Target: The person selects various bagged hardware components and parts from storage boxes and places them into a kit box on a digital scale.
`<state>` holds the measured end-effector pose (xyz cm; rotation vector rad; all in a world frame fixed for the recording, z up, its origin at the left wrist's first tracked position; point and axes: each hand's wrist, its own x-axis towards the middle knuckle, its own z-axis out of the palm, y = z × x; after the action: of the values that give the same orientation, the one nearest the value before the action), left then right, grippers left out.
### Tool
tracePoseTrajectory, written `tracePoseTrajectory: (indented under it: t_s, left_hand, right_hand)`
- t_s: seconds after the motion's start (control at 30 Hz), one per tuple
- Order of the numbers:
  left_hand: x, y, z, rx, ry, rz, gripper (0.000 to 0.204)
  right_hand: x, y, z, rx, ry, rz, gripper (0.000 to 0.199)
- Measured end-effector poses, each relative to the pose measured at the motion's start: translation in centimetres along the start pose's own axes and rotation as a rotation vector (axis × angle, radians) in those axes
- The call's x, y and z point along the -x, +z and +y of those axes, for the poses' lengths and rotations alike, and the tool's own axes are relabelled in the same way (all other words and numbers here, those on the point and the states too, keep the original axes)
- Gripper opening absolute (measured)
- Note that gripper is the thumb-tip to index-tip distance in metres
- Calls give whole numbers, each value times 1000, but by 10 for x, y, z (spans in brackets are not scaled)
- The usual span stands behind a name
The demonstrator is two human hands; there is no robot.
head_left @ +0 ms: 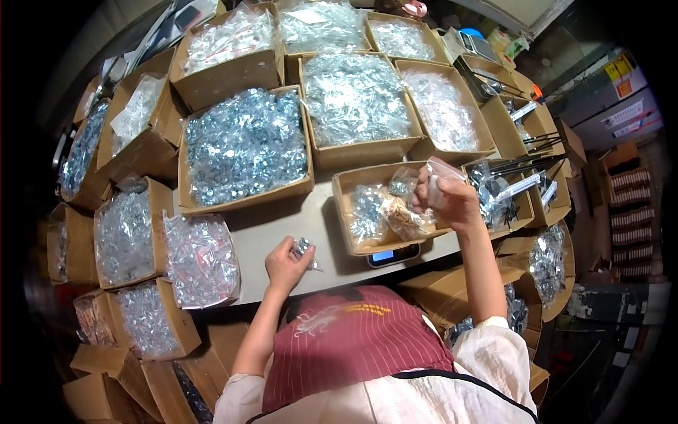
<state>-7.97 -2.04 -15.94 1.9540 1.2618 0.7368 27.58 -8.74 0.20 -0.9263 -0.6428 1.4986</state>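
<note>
My left hand (288, 263) is closed on a small clear bag of metal hardware (304, 249), low over the table near its front edge. Over the right side of a shallow cardboard box (341, 212), my right hand (452, 198) grips a clear plastic bag (441, 169) with something whitish in it. Inside that box lie a bag of silvery metal parts (368, 212) and a bag of tan wooden-looking pieces (401, 215). The box rests on a small scale with a lit blue display (383, 256). The fingertips of my right hand are partly hidden.
Cardboard boxes full of bagged hardware surround me: bluish metal parts (244, 148) at centre-left, silvery bags (357, 99) behind, white bags (441, 109) at back right. Thin black rods (526, 145) stick out of boxes at right. A heaped container of bags (201, 258) stands left of my left hand.
</note>
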Motion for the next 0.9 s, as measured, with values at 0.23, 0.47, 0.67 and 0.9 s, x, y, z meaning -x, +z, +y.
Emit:
tracePoseTrajectory:
  t_s: [0.23,0.47,0.67,0.9]
  left_hand:
    - [-1,0,0,-10,-7,-9,42]
    - [0,0,-1,-1,4,9,41]
    - [-1,1,-2,-24,17,12,40]
    - [-3,0,0,-5,2,-12,40]
  right_hand:
    - [-35,21,49,1250,-130,10,46]
    - [-57,-14,69,1662,-404,-13,26]
    - [-23,-17,24,410,33,328,16]
    - [-11,-21,9,251,-139,285,20]
